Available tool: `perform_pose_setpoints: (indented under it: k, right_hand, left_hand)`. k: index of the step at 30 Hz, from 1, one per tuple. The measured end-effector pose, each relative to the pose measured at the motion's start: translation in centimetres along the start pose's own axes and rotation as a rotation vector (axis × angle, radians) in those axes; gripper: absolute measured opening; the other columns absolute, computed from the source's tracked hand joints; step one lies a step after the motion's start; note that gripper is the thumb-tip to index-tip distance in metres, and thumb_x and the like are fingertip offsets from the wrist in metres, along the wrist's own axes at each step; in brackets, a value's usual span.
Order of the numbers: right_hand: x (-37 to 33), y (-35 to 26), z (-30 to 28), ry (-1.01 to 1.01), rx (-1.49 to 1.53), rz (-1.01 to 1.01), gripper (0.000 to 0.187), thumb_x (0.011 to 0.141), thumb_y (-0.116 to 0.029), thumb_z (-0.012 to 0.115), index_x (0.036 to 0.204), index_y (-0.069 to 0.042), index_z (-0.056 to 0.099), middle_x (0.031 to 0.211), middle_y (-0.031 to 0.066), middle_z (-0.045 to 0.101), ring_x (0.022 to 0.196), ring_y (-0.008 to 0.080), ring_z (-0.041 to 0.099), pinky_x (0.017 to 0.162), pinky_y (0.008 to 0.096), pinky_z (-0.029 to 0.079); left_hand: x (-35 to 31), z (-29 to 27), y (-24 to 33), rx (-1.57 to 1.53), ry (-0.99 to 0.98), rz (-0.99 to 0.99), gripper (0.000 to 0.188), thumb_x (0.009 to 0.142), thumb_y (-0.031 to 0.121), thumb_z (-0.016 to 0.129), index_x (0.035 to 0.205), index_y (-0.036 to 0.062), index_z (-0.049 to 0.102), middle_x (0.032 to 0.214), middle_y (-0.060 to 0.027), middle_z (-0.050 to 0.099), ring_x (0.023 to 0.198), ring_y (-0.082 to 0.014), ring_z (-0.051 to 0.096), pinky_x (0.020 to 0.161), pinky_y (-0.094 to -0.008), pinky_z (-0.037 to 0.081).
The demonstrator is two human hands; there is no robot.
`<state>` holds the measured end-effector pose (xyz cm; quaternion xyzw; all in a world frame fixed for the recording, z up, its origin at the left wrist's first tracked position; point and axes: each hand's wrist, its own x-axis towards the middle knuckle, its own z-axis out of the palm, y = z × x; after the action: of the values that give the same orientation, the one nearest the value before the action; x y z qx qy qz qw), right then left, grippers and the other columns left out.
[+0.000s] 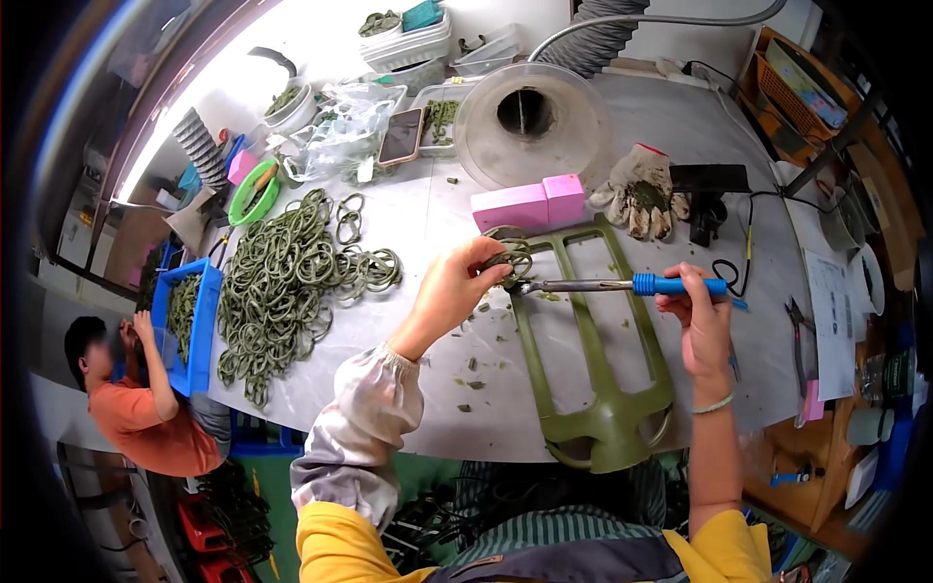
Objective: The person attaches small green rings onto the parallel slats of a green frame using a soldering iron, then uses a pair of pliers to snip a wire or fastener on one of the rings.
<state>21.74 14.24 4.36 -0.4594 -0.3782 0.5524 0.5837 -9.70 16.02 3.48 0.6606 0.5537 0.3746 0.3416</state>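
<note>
My left hand pinches a small bunch of dark green rings above the far end of an olive-green frame. In my right hand is a soldering iron with a blue handle, its metal shaft pointing left. Its tip reaches the underside of the rings by my left fingers; whether it touches them I cannot tell. The frame has long bars with open slots and lies on the grey table, its wide end toward me. Green scraps are scattered beside it.
A heap of green rings covers the table's left side. Pink blocks, a transparent funnel hood, a phone and a work glove lie beyond the frame. Pliers are at right. Another person sits left by a blue crate.
</note>
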Motion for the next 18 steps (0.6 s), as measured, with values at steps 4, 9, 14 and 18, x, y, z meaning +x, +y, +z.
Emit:
perform_pose_setpoints:
  k: [4, 9, 14, 18]
  right_hand:
    - [0.4, 0.8, -0.1, 0.014, 0.022, 0.007, 0.025, 0.094, -0.022, 0.060, 0.094, 0.002, 0.066, 0.078, 0.0074, 0.067, 0.064, 0.0125, 0.066, 0.063, 0.0242, 0.056]
    - [0.5, 1.1, 0.2, 0.033, 0.046, 0.025, 0.024, 0.094, -0.022, 0.060, 0.094, 0.001, 0.066, 0.079, 0.0072, 0.067, 0.065, 0.0127, 0.066, 0.062, 0.0239, 0.056]
    - [0.4, 0.7, 0.3, 0.026, 0.033, 0.010, 0.024, 0.094, -0.021, 0.060, 0.092, 0.001, 0.066, 0.079, 0.0073, 0.067, 0.064, 0.0126, 0.066, 0.062, 0.0239, 0.056]
    - [0.0, -0.9, -0.2, 0.050, -0.056, -0.018, 0.024, 0.094, -0.022, 0.061, 0.091, 0.001, 0.066, 0.077, 0.0068, 0.066, 0.062, 0.0122, 0.064, 0.059, 0.0240, 0.054]
  left_hand:
    - [0.5, 0.4, -0.1, 0.024, -0.012, 0.014, 0.022, 0.084, 0.010, 0.071, 0.102, -0.0013, 0.063, 0.082, -0.0065, 0.070, 0.062, -0.0095, 0.055, 0.061, -0.0265, 0.047]
    - [0.7, 0.4, 0.0, 0.043, -0.038, 0.015, 0.023, 0.084, 0.011, 0.071, 0.102, -0.0011, 0.063, 0.082, -0.0067, 0.070, 0.062, -0.0101, 0.056, 0.061, -0.0271, 0.048]
    - [0.7, 0.4, 0.2, 0.054, -0.038, -0.012, 0.024, 0.083, 0.011, 0.072, 0.102, -0.0013, 0.064, 0.083, -0.0076, 0.070, 0.064, -0.0109, 0.058, 0.063, -0.0275, 0.049]
    - [0.4, -0.2, 0.9, 0.086, -0.061, -0.049, 0.023, 0.085, 0.008, 0.071, 0.104, -0.0032, 0.063, 0.085, -0.0057, 0.068, 0.075, -0.0075, 0.059, 0.070, -0.0248, 0.050]
